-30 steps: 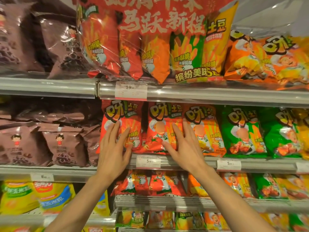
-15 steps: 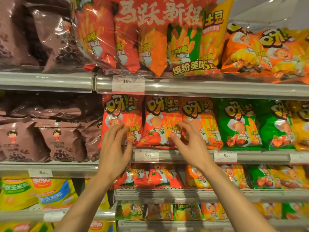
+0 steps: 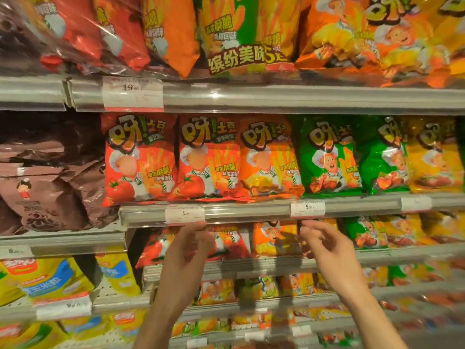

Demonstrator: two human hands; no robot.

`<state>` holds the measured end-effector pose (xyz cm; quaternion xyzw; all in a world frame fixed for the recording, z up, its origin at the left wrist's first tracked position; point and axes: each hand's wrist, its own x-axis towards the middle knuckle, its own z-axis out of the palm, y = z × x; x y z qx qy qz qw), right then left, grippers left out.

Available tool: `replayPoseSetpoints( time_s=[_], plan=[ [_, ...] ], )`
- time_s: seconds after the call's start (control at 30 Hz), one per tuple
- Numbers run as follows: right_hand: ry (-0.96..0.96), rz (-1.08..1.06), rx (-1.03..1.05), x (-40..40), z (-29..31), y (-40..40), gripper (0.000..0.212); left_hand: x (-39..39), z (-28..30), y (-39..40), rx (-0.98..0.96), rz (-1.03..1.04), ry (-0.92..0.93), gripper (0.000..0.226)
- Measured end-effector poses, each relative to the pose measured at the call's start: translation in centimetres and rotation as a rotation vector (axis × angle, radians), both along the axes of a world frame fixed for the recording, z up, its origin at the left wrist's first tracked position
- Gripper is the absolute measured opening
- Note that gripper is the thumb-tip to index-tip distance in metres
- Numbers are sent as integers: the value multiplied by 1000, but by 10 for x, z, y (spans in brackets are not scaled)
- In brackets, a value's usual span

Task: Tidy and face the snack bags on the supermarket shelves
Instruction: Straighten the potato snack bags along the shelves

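Note:
Two red tomato snack bags (image 3: 139, 159) (image 3: 208, 159) and an orange bag (image 3: 270, 159) stand upright, faces forward, on the middle shelf (image 3: 251, 211). Green bags (image 3: 329, 157) and a yellow bag (image 3: 432, 157) continue the row to the right. My left hand (image 3: 187, 250) hangs just below that shelf's rail, fingers loosely curled, holding nothing. My right hand (image 3: 327, 248) is level with it, fingers relaxed and empty, in front of the smaller red and orange bags (image 3: 274, 239) on the shelf below. Neither hand touches a bag.
Brown bags (image 3: 50, 187) lie slumped on the left of the middle shelf. Large multipacks (image 3: 226, 34) fill the top shelf. Yellow bags (image 3: 47, 278) sit lower left. Price tags (image 3: 185, 214) are clipped to the shelf rails. Lower shelves hold several small bags.
Both hands have come off the red and orange bags on the middle shelf and dropped below its rail. The camera has moved closer to the shelves.

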<state>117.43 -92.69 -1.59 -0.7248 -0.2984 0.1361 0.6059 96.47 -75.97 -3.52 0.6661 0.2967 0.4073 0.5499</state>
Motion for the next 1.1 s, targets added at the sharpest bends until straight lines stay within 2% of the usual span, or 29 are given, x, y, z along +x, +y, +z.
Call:
replayPoseSetpoints(
  time_s=[0.13, 0.27, 0.37, 0.47, 0.57, 0.67, 0.73, 0.77, 0.8, 0.87, 0.9, 1.03, 1.1],
  plan=[
    [-18, -33, 1, 41, 1, -31, 9, 47, 4, -33, -46, 4, -55, 15],
    [-80, -5, 10, 94, 5, -63, 6, 106, 14, -66, -17, -6, -129, 25],
    [-39, 16, 29, 134, 6, -82, 6, 147, 20, -84, -132, -41, -211, 29],
    [-22, 19, -8, 171, 9, -94, 8, 177, 22, -97, -94, 16, -146, 41],
    [-180, 24, -38, 194, 10, -101, 10, 194, 25, -108, -3, 99, -116, 30],
    [-262, 41, -53, 203, 20, -99, 9, 205, 34, -111, 67, 134, -27, 24],
    [-328, 52, -62, 206, 30, -93, 19, 212, 45, -109, 106, 150, 43, 20],
    [-338, 51, -63, 207, 34, -89, 17, 216, 52, -106, 136, 161, 87, 20],
    [-303, 68, -29, 207, 39, -84, 8, 221, 59, -102, 176, 176, 128, 20],
    [-269, 89, -22, 206, 49, -71, 9, 232, 75, -91, 303, 210, 204, 27],
    [-330, 78, -71, 205, 54, -63, 8, 239, 82, -85, 381, 223, 249, 32],
    [-618, 55, -273, 205, 82, -28, 42, 266, 99, -59, 565, 220, 498, 66],
    [-699, 49, -319, 207, 87, -16, 52, 275, 100, -50, 625, 220, 596, 74]
  ],
)
